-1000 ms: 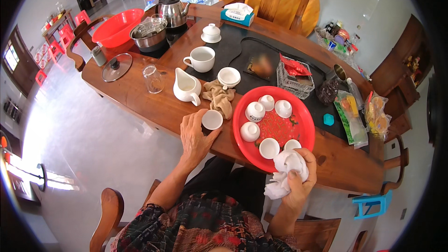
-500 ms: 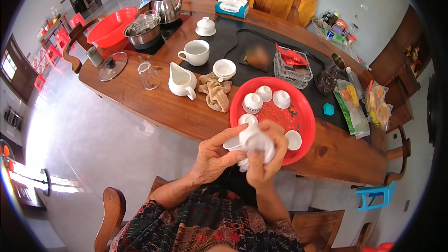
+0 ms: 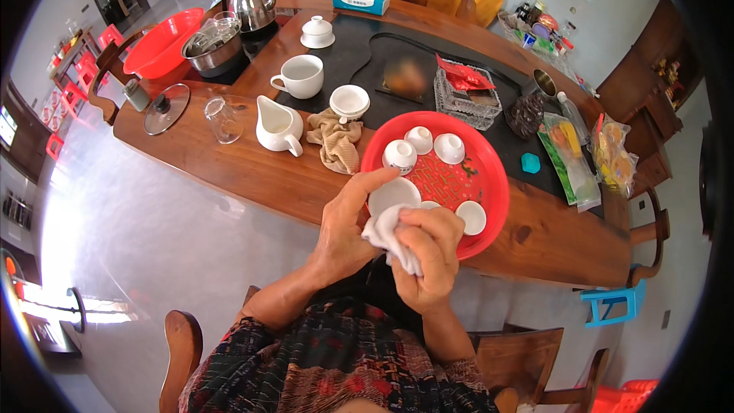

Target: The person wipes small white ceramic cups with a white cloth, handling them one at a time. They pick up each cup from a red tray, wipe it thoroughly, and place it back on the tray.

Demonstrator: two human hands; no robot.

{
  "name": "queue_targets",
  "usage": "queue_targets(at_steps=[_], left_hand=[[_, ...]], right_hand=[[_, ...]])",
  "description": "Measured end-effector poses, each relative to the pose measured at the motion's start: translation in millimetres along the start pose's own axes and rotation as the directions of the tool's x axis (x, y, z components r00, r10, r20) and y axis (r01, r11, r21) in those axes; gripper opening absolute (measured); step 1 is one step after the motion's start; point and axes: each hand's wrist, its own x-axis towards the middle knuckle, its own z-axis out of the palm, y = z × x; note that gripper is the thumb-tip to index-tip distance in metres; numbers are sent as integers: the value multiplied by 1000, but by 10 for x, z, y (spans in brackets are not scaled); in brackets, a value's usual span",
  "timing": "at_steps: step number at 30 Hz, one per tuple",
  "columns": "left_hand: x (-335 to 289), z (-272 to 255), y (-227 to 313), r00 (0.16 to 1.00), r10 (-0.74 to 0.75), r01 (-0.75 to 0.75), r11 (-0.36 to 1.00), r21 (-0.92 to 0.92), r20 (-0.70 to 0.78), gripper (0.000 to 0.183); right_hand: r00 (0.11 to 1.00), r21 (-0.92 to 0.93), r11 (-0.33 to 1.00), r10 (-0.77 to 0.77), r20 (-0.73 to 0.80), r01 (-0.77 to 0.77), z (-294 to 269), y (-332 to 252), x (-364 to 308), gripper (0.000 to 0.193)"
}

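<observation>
My left hand [image 3: 342,223] is closed on a white cup [image 3: 392,196], its thumb and fingers about the rim, over the near left side of a round red tray [image 3: 498,183]. Bunched in my right hand [image 3: 430,254] is a white cloth [image 3: 391,239], pressed close against the cup's near side. Several small white teacups stand in the tray, among them one teacup [image 3: 400,154] by its left rim and another teacup [image 3: 472,219] at the near right. One more is partly hidden behind my right fingers.
Left of the tray are a crumpled tan cloth [image 3: 334,140], a white pitcher [image 3: 278,127], a lidded bowl [image 3: 349,102] and a large white cup [image 3: 300,77]. Beyond the tray sits a glass dish [image 3: 466,99] with red packets. A kettle [image 3: 250,8] and red basin [image 3: 162,50] stand far left.
The cup has turned so its inside shows, and my right hand with the cloth has shifted down and slightly left. The whole view has shifted a little.
</observation>
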Motion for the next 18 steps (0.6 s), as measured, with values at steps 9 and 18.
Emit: queue_targets(at_steps=[9,18], left_hand=[[-25,16,-47,1000,25,-25,999,-48,7,55],[-97,18,-115,979,-69,104,978,-180,190,57]], right_hand=[[756,296,781,616,-222,-549,-248,112,64,23],[968,3,969,246,49,-246,-191,-39,73,36]])
